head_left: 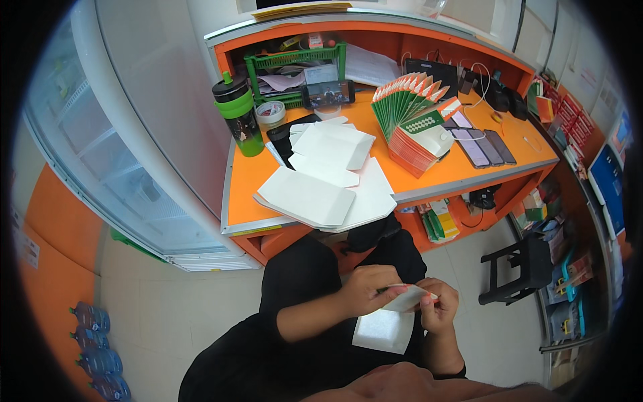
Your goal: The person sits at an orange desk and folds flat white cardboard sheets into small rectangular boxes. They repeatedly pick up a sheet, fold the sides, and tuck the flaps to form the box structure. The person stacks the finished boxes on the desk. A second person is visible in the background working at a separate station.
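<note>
**Both hands pinch a card over the lap**

The left hand [370,288] and right hand [439,306] are both clamped on 1 white card [390,321], which hangs below the fingers, below the desk's [242,184] front edge, where flat cards [315,197] pile up.

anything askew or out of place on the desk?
Yes: the loose pile of white flat cartons is fanned unevenly and juts past the orange desk's front edge. Nothing looks spilled or damaged. Both hands hold one carton over the lap.

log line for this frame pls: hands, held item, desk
left hand: pinching flat white carton blank | right hand: gripping its other edge | desk: white blanks stack, folded orange-green cartons
</note>
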Demonstrator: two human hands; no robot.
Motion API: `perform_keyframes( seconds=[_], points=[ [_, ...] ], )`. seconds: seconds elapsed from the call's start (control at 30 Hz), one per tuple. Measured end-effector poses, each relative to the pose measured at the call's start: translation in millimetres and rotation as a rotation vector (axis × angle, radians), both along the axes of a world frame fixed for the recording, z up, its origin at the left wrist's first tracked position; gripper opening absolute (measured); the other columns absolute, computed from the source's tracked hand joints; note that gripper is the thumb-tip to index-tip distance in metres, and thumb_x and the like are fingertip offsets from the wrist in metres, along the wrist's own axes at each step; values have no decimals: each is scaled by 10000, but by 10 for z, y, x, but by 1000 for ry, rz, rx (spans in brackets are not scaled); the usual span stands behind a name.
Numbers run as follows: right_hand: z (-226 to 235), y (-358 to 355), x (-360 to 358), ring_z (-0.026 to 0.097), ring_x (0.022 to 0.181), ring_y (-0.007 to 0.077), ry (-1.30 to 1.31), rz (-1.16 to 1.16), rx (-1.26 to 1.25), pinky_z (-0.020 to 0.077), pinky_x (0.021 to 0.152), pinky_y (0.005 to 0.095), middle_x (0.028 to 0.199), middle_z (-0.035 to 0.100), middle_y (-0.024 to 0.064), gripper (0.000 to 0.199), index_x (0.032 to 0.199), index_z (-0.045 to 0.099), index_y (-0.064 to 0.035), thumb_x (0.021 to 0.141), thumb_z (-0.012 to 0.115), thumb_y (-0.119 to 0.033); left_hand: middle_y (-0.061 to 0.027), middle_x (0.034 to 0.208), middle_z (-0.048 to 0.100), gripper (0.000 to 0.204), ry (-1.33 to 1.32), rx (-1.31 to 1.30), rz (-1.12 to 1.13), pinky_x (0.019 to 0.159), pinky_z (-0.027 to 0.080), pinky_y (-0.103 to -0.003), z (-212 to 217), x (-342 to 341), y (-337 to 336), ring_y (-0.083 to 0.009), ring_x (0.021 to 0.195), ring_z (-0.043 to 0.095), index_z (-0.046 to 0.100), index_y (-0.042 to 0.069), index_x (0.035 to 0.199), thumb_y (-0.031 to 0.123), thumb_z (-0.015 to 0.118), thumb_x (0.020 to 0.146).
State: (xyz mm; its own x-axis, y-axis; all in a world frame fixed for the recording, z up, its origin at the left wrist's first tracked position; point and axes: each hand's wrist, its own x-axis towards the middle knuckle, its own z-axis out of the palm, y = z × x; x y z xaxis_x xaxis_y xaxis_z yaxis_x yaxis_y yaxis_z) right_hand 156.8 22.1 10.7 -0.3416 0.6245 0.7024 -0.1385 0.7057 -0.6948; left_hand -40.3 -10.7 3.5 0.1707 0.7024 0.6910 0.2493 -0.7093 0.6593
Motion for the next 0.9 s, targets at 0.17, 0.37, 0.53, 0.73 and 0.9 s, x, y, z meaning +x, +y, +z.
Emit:
perform_keyframes(
  seconds=[0.17,0.37,0.53,0.73,0.9],
  points=[
    [-19,47,65,558,443,236,-134,-140,202,445,443,314,547,559,83,478,619,512,-31,990,620,-312,-102,700,610,173,102,-13,-79,545,466,-364,31,20,-23,-271,592,608,681,17,817,161,720,904],
    [-127,98,224,550,457,189,87,-558,129,435,463,301,540,528,83,510,617,477,-27,987,626,-345,-161,665,603,336,227,-313,-233,522,434,-417,-85,-21,57,-338,550,583,700,-1,886,321,655,970],
    [-135,143,307,560,524,155,66,-364,8,456,526,283,587,569,75,472,655,499,-16,990,620,-325,-176,654,602,362,327,-308,-151,560,461,-440,-126,-43,82,-352,566,590,704,-2,902,348,641,969],
    [-171,284,451,625,680,125,-182,4,-346,496,633,260,710,674,63,185,793,664,19,922,679,-113,-191,744,649,301,203,-225,24,630,503,-427,-31,-88,71,-354,672,648,702,-10,857,270,653,956],
    [-198,320,462,617,692,105,-170,-13,-354,485,641,250,834,736,69,118,924,742,18,915,659,-66,-206,870,694,348,299,-559,-147,701,513,-422,223,-165,16,-371,785,671,712,-25,1003,300,589,996]
  ],
)
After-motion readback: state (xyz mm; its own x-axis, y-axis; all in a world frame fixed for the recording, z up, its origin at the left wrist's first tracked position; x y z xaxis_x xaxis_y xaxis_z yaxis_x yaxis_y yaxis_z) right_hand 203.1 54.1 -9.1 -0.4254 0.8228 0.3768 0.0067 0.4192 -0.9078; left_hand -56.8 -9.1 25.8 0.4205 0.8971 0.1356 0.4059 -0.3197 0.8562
